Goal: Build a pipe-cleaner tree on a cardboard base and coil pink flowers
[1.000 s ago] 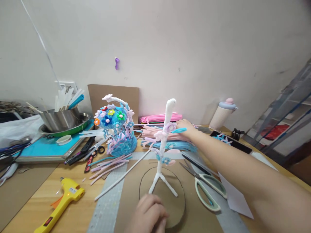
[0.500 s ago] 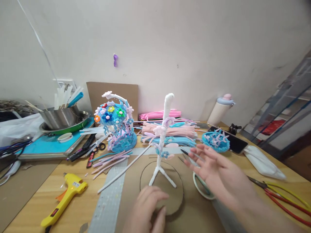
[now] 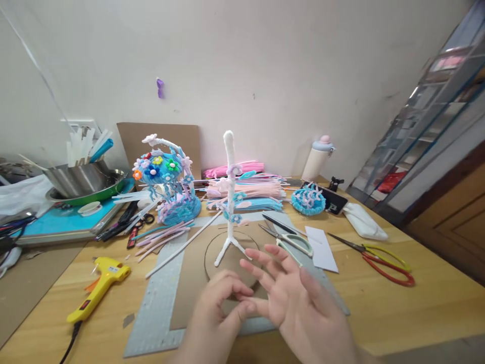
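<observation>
A white fuzzy stem with pastel flowers and leaves stands upright on splayed feet, over a round outline on a brown cardboard sheet. In front of it, my left hand is closed, its thumb and fingers pinching at the little finger of my right hand; anything smaller between them cannot be made out. My right hand is spread open, palm up, and holds nothing. Green-handled scissors lie just beyond my right hand. The cardboard rests on a grey cutting mat.
At the left are a yellow glue gun, a metal bowl and a blue flowered ornament. Pipe cleaner bundles lie behind the stem. Red-and-yellow-handled scissors, a blue basket-like piece and a bottle are at the right.
My right hand has come down and toward my left hand, and the two now touch. The view has shifted, showing more of the right side, with the scissors and a white card uncovered.
</observation>
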`<state>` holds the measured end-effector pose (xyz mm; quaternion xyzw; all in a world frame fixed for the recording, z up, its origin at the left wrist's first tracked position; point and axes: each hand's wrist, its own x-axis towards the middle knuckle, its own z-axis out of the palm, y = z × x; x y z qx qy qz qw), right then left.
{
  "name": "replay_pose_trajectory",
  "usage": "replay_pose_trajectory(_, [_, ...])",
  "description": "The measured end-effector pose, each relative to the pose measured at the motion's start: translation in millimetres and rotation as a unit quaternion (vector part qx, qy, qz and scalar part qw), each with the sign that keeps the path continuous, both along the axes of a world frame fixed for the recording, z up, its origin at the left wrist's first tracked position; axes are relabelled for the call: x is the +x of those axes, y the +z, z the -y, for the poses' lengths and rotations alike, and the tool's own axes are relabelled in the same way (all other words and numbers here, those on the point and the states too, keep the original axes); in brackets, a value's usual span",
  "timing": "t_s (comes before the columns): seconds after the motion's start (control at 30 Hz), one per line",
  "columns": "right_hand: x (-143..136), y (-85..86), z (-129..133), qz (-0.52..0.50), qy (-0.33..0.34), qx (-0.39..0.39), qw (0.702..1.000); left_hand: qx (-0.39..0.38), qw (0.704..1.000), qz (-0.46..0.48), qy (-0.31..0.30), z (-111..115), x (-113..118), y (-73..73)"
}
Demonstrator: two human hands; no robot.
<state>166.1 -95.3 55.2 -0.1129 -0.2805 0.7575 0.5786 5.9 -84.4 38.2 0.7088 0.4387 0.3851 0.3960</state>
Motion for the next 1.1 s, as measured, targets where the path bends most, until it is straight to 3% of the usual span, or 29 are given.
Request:
replay_pose_trajectory(0.13, [0,-6.3,6,0.003,-0.001,0.016,1.000,0.032,0.999,0.000,-0.002,3,1,-6.0])
replay_pose_trajectory(0.27, [2,-8.3,5,-0.004,0.001,-0.013,1.000,0.235,0.968,-0.083,-0.022,2,-1,-6.8])
replay_pose_trajectory(0.33, [2,-8.7,5,0.009,0.000,0.003,1.000,0.281,0.952,-0.119,-0.025,0,-1,-6.6])
replay_pose_trajectory(0.53, [12,-7.5,-3,0.132,0.015,0.054,0.990,0.166,0.973,-0.162,-0.005,-12,-7,-1.2])
replay_pose_trajectory(0.67, [35,-0.6,-29,0.252,-0.054,0.033,0.966,0.092,0.975,-0.189,0.073,-27,-29,8.7])
replay_pose_trajectory(0.77, [54,7.5,-55,0.325,-0.121,0.031,0.937,0.078,0.954,-0.252,0.144,-46,-54,14.0])
replay_pose_trajectory(0.83, [63,11.4,-72,0.395,-0.150,0.045,0.905,0.074,0.931,-0.301,0.195,-61,-70,14.0])
replay_pose_trajectory(0.87, [66,12.0,-79,0.455,-0.158,0.061,0.874,0.060,0.919,-0.326,0.212,-68,-76,12.6])
replay_pose_trajectory(0.93, [66,9.7,-89,0.605,-0.169,0.122,0.768,0.045,0.906,-0.360,0.216,-78,-84,6.5])
replay_pose_trajectory(1.0, [59,2.6,-93,0.708,-0.165,0.207,0.655,0.072,0.910,-0.364,0.186,-82,-82,-3.6])
replay_pose_trajectory(1.03, [53,-2.5,-93,0.729,-0.156,0.248,0.619,0.094,0.914,-0.361,0.161,-82,-78,-9.6])
replay_pose_trajectory(1.1, [38,-14.4,-91,0.732,-0.133,0.305,0.595,0.125,0.919,-0.365,0.084,-79,-66,-21.7])
